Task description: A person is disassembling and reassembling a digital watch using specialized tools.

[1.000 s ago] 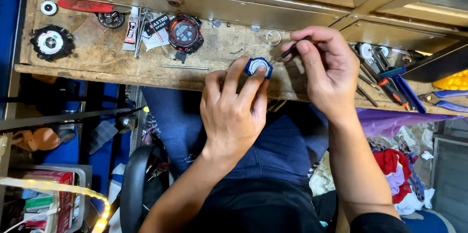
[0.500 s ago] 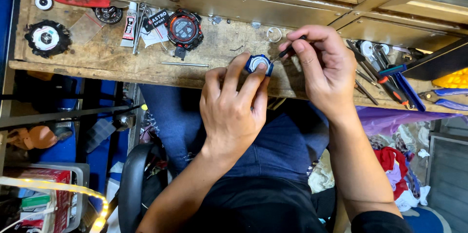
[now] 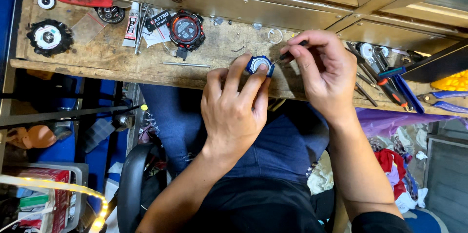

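The left hand [image 3: 234, 108] pinched a blue watch case [image 3: 259, 64] on the counter [image 3: 112, 57]; the right hand [image 3: 324, 69], at 3 o'clock, gripped a thin tool [image 3: 287, 56] touching it. Case looked open, work unfinished

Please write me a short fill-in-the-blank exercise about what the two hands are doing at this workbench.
1. The left hand presses a small ____ watch case against the wooden bench.
2. The right hand holds a thin ____ with its tip at the case.
3. The red-and-black watch lies to the ____ of the case.

Missing words: blue; screwdriver; left
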